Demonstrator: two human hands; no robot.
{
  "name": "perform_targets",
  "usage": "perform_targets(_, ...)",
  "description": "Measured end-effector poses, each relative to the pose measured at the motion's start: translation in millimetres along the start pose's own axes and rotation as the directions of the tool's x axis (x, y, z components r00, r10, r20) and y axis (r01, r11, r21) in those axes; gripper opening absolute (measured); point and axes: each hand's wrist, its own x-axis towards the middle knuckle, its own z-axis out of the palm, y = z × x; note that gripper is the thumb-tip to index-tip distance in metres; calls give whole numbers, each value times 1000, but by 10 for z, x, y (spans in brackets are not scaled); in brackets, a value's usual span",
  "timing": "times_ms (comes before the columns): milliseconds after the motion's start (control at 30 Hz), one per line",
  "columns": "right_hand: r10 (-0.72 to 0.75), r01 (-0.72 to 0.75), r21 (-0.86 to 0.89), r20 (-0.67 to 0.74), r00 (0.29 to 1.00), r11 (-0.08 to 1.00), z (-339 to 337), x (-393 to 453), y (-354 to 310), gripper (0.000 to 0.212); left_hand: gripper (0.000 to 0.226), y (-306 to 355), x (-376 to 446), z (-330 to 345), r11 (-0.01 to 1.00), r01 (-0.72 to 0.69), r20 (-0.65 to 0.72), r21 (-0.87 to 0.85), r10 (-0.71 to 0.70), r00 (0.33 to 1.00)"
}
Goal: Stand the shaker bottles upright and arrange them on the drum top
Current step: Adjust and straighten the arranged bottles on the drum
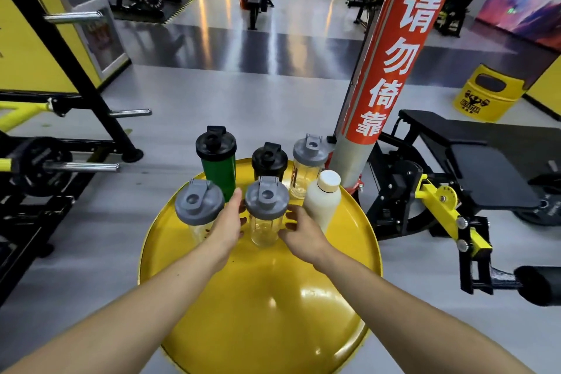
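Note:
Several bottles stand upright on the far half of the yellow drum top (267, 291). In the back row are a green shaker with a black lid (219, 167), a black shaker (269, 160) and a clear shaker with a grey lid (307, 161). In front stand a clear grey-lidded shaker at the left (197, 206), a clear grey-lidded shaker in the middle (266, 215) and a white bottle (323, 200). My left hand (228, 225) and my right hand (300, 234) wrap the middle clear shaker from both sides.
A red-wrapped pillar (391, 48) rises just behind the drum at the right. A black weight bench (473, 158) with yellow parts is to the right, a barbell rack (60, 161) to the left. A yellow bin (485, 91) stands farther back.

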Motion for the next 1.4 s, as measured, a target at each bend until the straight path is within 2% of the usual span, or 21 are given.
perform_targets(133,-5,3,53,25,1000,999,31,-22,-57,69,60,-29,-64,-6,1000,-16,101,-10,17,995)
perform_targets(300,-21,20,61,20,1000,998,106,-93,-48,65,59,-154,-103,-67,996,-53,76,67,48,996)
perform_targets(433,-24,24,61,6,1000,998,118,-131,-42,63,62,-205,-159,-121,990,-71,131,121,55,990)
perform_targets(1033,-53,54,45,-23,998,998,242,-224,-70,70,57,-202,-142,-209,988,-113,158,108,95,983)
perform_targets(1300,-39,40,24,-46,998,999,244,-204,-59,70,62,-264,-111,-210,993,-59,167,107,41,985)
perform_targets(1400,-5,5,-14,-56,998,1000,228,-192,-28,74,64,-307,-70,-220,995,-13,132,101,-1,991)
